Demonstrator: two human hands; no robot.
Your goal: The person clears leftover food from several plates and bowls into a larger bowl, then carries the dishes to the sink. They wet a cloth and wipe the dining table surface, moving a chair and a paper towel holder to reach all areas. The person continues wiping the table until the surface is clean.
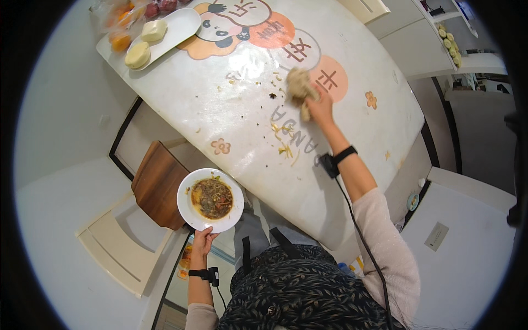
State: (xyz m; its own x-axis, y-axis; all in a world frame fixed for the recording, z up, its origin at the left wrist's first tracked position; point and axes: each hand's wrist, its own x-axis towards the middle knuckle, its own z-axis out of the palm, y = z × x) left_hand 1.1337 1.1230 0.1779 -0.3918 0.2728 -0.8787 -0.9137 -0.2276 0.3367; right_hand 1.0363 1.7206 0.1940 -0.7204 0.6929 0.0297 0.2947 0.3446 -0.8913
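Observation:
My left hand (204, 241) grips the rim of a white plate (185, 194), out past the table's near edge. Brown sauce with food scraps (212, 199) lies in its middle. Over the table, my right hand (321, 106) is closed on a crumpled beige cloth (300, 84), which looks slightly blurred. Yellowish food shreds (285, 150) lie scattered on the table cover between the two hands. A dark star-shaped piece, perhaps star anise (272, 95), sits just left of the cloth among small dark specks.
A white oblong tray (175, 31) with two pale round pieces (138, 55) stands at the table's far left, beside plastic bags of fruit (121, 41). A wooden-seated chair (159, 185) is by the left edge. A black cable (363, 239) hangs along my right arm.

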